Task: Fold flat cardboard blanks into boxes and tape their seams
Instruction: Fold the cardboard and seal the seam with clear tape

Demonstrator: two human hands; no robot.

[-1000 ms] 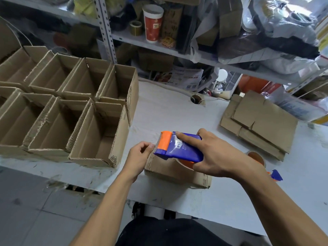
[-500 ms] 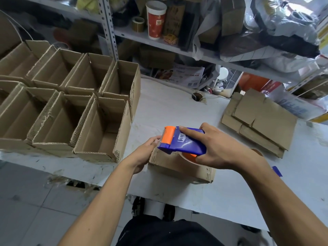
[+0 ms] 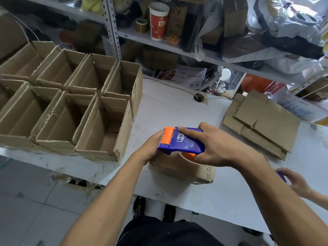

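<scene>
The right hand grips the tape dispenser, whose label is unreadable; the left hand, half hidden behind it, holds the box.

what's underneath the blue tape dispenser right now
Under the tape dispenser, gripped by the right hand, sits a cardboard box on the white table. The left hand steadies the box's end. The box's top seam is covered by both hands and the dispenser.

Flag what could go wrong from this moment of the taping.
The left hand sits right beside the toothed edge of the blue and orange tape dispenser gripped by the right hand; a slip could nick its fingers. The small brown cardboard box lies near the white table edge and might slide off under pressure.
</scene>
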